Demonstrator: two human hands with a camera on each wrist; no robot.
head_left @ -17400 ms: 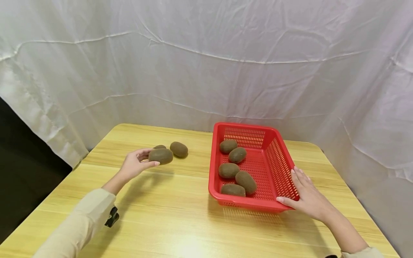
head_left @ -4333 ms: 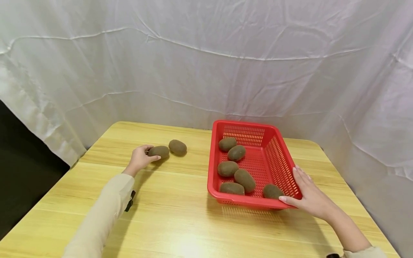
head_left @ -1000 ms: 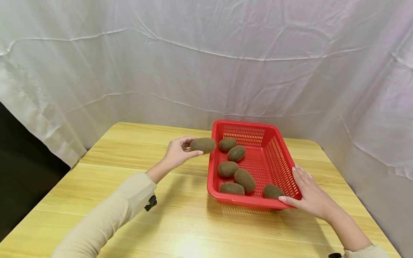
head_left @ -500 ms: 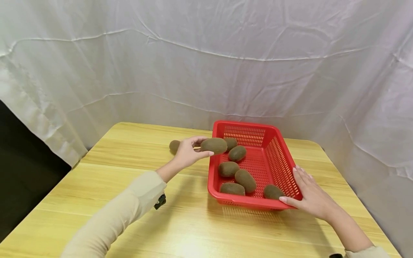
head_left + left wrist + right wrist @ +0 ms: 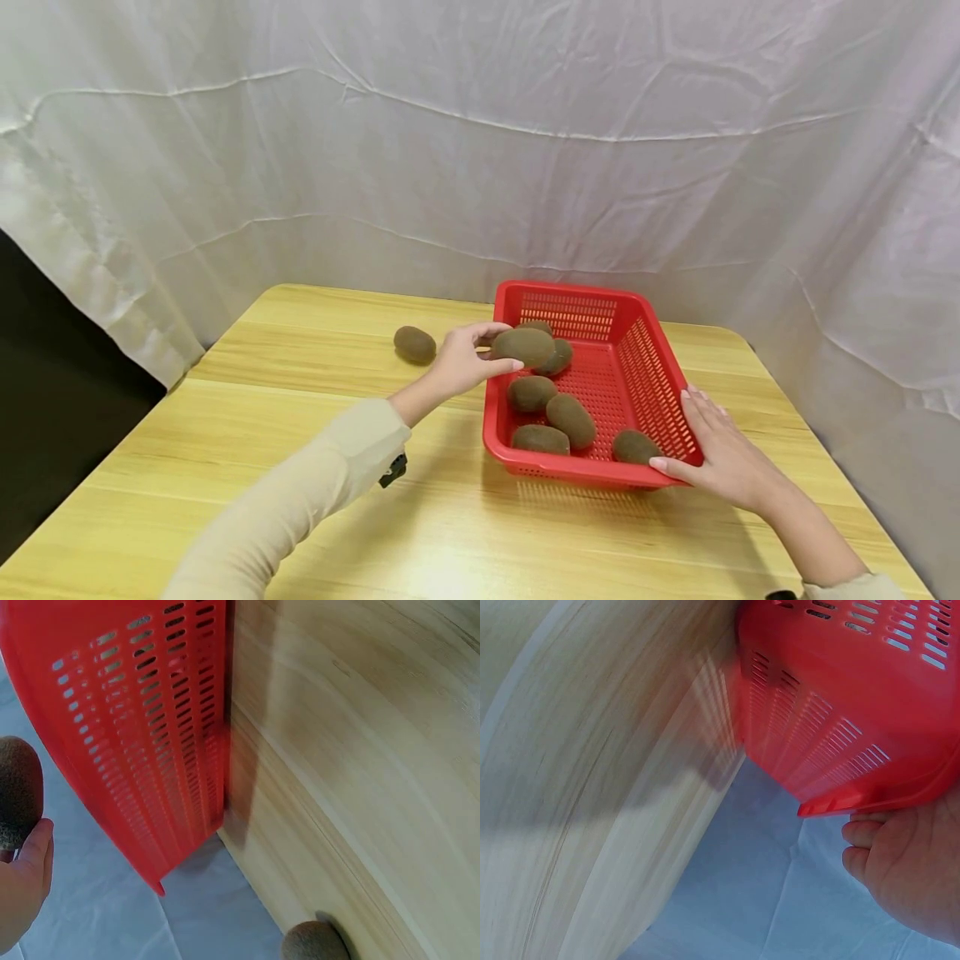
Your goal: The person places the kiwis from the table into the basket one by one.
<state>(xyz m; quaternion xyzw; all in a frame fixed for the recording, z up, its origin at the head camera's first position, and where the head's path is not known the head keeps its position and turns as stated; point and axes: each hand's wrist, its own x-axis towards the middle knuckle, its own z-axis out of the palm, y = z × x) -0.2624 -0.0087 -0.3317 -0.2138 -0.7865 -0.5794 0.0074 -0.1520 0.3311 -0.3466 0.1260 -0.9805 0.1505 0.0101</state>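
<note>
In the head view, my left hand (image 5: 459, 360) holds a brown kiwi (image 5: 523, 347) between thumb and fingers over the left rim of a red plastic basket (image 5: 570, 471). That kiwi (image 5: 19, 793) also shows at the left edge of the left wrist view, beyond the basket's slotted wall (image 5: 142, 735). Several more kiwis (image 5: 571, 421) lie inside, mostly along the left side, and one (image 5: 634, 447) sits near the front right corner. The held kiwi partly hides two behind it. My right hand (image 5: 723, 458) rests on that corner, thumb over the front rim and fingers extended along the right rim.
A single kiwi (image 5: 415, 345) lies on the wooden table (image 5: 315, 375), left of the basket. Pale curtain cloth (image 5: 465, 167) hangs behind and at both sides. A dark area (image 5: 60, 400) shows beyond the table's left edge.
My left hand has picked a kiwi off the table and carried it right, over the basket. Earlier, another kiwi was added near the front right corner. The right hand stays at the rim.
</note>
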